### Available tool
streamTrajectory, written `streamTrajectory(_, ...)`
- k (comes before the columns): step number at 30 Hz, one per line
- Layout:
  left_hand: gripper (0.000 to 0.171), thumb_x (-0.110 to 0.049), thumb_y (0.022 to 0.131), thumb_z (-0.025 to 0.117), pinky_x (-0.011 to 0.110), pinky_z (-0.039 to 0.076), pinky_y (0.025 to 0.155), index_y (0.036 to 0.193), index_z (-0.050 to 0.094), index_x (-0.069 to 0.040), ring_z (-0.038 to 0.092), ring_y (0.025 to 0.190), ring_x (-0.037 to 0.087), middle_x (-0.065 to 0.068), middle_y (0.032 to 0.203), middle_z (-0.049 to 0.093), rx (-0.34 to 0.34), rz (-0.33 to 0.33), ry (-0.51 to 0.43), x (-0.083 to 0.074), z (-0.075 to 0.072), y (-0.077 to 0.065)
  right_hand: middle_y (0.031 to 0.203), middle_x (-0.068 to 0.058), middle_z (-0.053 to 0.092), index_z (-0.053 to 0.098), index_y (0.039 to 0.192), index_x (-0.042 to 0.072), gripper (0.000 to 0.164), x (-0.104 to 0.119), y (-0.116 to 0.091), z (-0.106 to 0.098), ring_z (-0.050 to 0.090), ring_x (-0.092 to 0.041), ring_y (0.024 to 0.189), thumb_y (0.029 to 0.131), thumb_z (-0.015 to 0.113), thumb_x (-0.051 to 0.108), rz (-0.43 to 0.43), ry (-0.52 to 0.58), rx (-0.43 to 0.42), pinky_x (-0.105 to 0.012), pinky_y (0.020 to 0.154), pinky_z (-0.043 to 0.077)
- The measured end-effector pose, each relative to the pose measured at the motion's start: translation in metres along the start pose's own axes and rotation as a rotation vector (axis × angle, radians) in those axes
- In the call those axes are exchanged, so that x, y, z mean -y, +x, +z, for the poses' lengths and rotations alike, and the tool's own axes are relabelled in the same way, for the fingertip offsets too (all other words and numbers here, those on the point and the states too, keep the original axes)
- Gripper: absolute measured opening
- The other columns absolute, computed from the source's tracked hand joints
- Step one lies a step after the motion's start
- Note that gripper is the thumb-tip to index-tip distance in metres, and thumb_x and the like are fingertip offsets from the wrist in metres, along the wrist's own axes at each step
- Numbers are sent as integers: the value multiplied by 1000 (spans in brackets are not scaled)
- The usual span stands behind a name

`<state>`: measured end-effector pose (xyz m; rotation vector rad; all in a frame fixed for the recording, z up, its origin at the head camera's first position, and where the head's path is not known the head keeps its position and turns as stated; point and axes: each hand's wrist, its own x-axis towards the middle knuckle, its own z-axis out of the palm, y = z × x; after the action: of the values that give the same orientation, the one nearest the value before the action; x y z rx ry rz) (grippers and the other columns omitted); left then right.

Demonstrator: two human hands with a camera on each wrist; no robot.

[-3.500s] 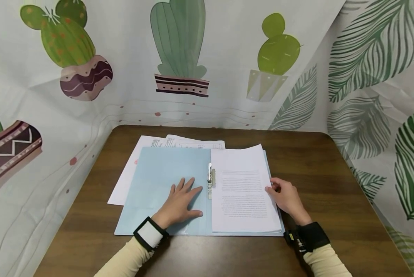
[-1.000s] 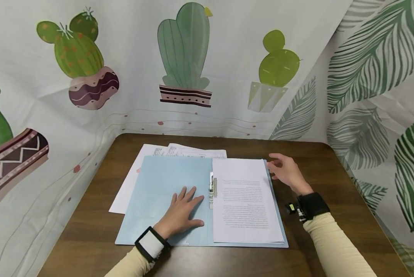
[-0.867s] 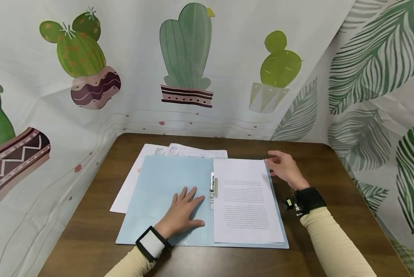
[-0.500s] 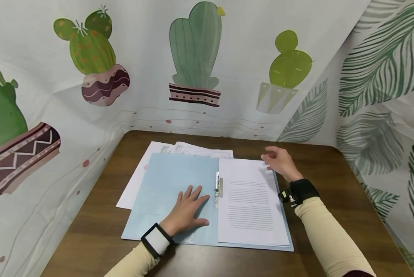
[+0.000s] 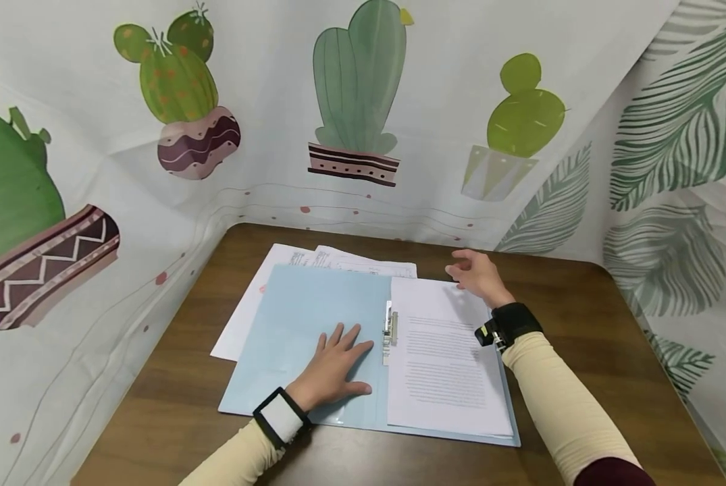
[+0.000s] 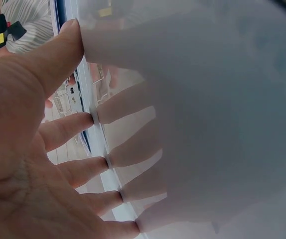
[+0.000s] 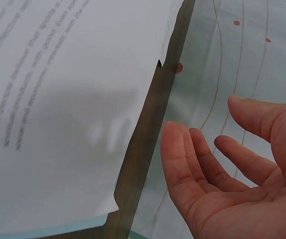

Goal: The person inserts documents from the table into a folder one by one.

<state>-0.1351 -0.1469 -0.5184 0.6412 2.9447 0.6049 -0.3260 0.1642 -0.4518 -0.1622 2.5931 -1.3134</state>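
A light blue folder (image 5: pixel 304 317) lies opened flat, with a stack of printed paper (image 5: pixel 448 378) on its right half. By the spine sits a metal clip (image 5: pixel 390 327). My left hand (image 5: pixel 336 370) rests on the left cover with its fingers spread; in the left wrist view the fingertips (image 6: pixel 114 196) touch the cover's shiny surface. Over the far edge of the stack hovers my right hand (image 5: pixel 477 275), fingers loosely bent and holding nothing. The right wrist view has a gap between that hand (image 7: pixel 227 174) and the paper (image 7: pixel 83 119).
Loose printed sheets (image 5: pixel 250 307) stick out from under the folder's left and far sides. The brown wooden table (image 5: pixel 575 324) ends at a hanging cloth (image 5: pixel 265 101) printed with cacti and leaves.
My right hand has gone from the stack's right edge up to its far right corner, then left above the far edge. The paper's raised far corner now lies flat. My left hand stays put.
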Motion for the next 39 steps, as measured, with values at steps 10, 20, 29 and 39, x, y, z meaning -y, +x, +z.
streamTrajectory(10,82,-52,80,85,77,26,108,146,58,-11,26,147,55,24,161,36,6,9,15,0,1,-1,128,-25,62,46,153,3,56,1,12,14,72,-38,100,102,64,21,0,-28,3,-43,86,59)
streamTrajectory(20,82,-51,80,85,77,26,108,146,58,-11,26,147,55,24,160,37,15,-2,14,0,-2,0,122,-23,66,49,150,2,54,6,25,32,74,-34,95,101,66,19,-26,-45,-12,-39,82,59)
streamTrajectory(29,82,-51,79,85,77,26,108,146,58,-11,26,147,55,24,160,37,12,-7,8,1,-4,-1,115,-19,69,52,148,3,52,11,40,49,74,-31,87,101,66,19,-47,-90,-6,-38,76,56)
streamTrajectory(39,82,-51,79,86,77,26,108,145,59,-11,27,147,55,25,160,38,8,-2,0,0,-4,-2,114,-20,71,55,144,2,49,16,44,60,73,-28,79,100,67,19,-38,-139,-27,-42,80,54)
